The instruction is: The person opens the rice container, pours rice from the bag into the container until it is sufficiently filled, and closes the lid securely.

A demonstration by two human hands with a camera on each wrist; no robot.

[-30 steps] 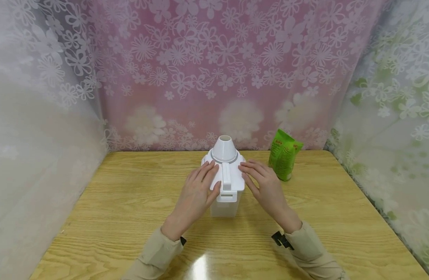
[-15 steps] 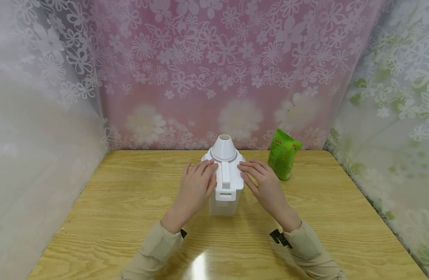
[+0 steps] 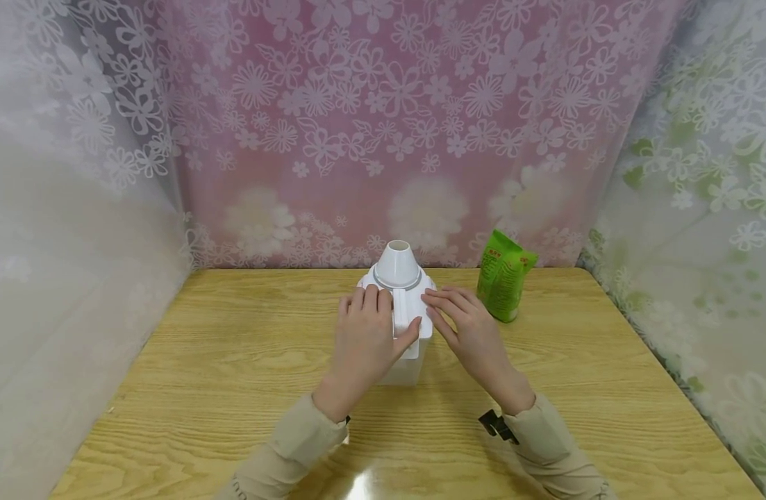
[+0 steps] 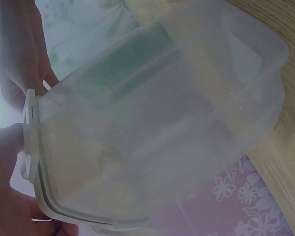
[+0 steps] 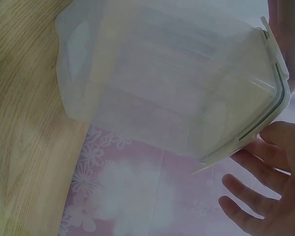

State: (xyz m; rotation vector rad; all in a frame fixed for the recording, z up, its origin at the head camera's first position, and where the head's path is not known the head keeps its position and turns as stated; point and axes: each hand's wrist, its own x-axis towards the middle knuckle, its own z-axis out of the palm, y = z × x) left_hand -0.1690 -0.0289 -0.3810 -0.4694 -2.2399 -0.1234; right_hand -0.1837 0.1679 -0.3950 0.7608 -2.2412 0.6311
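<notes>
A translucent plastic storage container [image 3: 400, 375] with a white lid [image 3: 425, 319] stands upright on the table. A cone-shaped white spout [image 3: 398, 268] rises from the far part of the lid, and a raised bar runs along its middle. My left hand [image 3: 365, 340] grips the lid: its fingers curl over the left part and the thumb lies across the front by the latch. My right hand [image 3: 473, 333] touches the right edge of the lid with its fingertips. In the right wrist view, the other fingers [image 5: 250, 191] spread loosely away from the container [image 5: 152, 73].
A green printed bag [image 3: 505, 278] stands upright at the back right, beyond my right hand. The wooden table [image 3: 220, 361] meets a pink floral curtain [image 3: 320, 139] at the back. Pale floral curtains hang at both sides.
My left hand has shifted right over the lid, its fingers curling more and its thumb coming across the front latch. My right hand, the container and the green bag stay nearly still.
</notes>
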